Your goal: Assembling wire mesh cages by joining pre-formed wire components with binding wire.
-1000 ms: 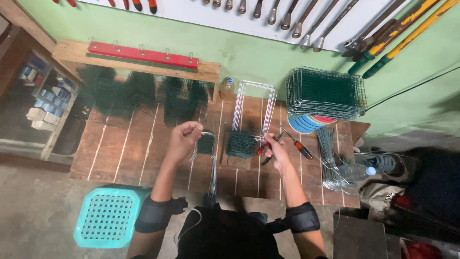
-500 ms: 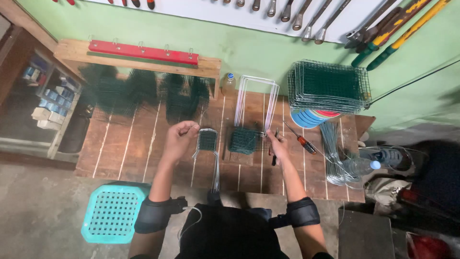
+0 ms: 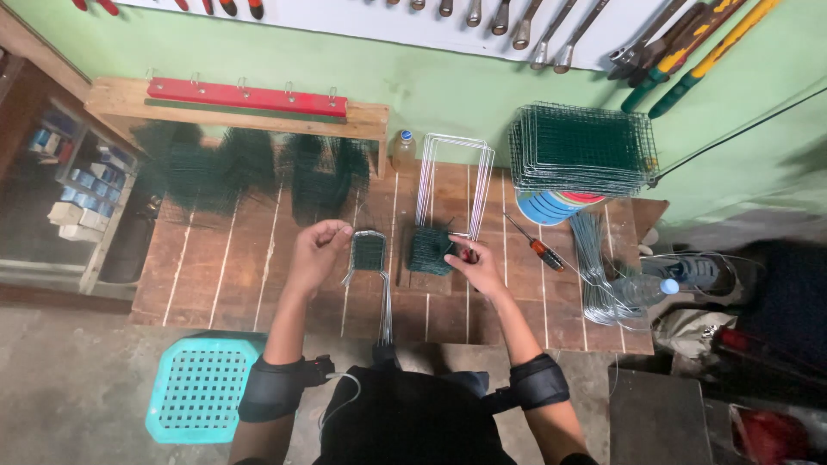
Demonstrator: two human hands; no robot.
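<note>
My left hand (image 3: 317, 251) hovers over the wooden table (image 3: 224, 275), fingers curled and pinched beside the upper left corner of a long wire frame with green mesh (image 3: 369, 251). Whether it grips the frame is unclear. My right hand (image 3: 475, 267) is closed around red-handled pliers (image 3: 468, 253), whose tip sits against a small pile of green mesh pieces (image 3: 429, 250). The wire frame's long legs run back toward my body.
White wire frames (image 3: 455, 176) and a plastic bottle (image 3: 403, 149) stand behind. A stack of green mesh squares (image 3: 581, 148) sits at the back right, a screwdriver (image 3: 536, 246) and wire bundle (image 3: 594, 277) beside it. Dark mesh heaps (image 3: 233, 168) lie left. A turquoise stool (image 3: 202, 387) stands below.
My right hand has drifted a little left with the pliers, closer to the pile of green mesh pieces. My left hand has stayed beside the wire frame.
</note>
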